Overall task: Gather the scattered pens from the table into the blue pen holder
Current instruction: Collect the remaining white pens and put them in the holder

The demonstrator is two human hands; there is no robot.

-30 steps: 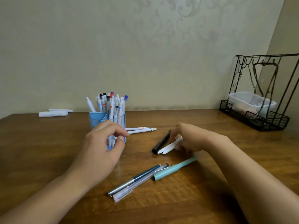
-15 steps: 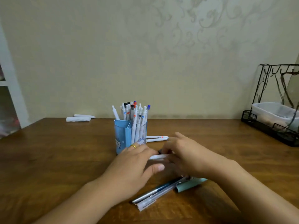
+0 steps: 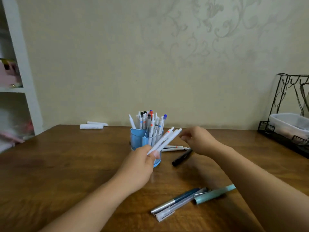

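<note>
White pens [image 3: 164,139] gripped in left hand [image 3: 140,166].

Two bare forearms in view, no sleeves visible up to frame edge. Left hand [image 3: 138,166]: no watch, bracelet or glove; short trimmed thumbnail shows, unpainted. Ring not discernible here. Right hand [image 3: 199,139]: bare, slightly motion-blurred, no ring or wristwear seen; fingertip details too blurred to tell. Wrists both uncovered. No markings visible on either forearm.
</note>
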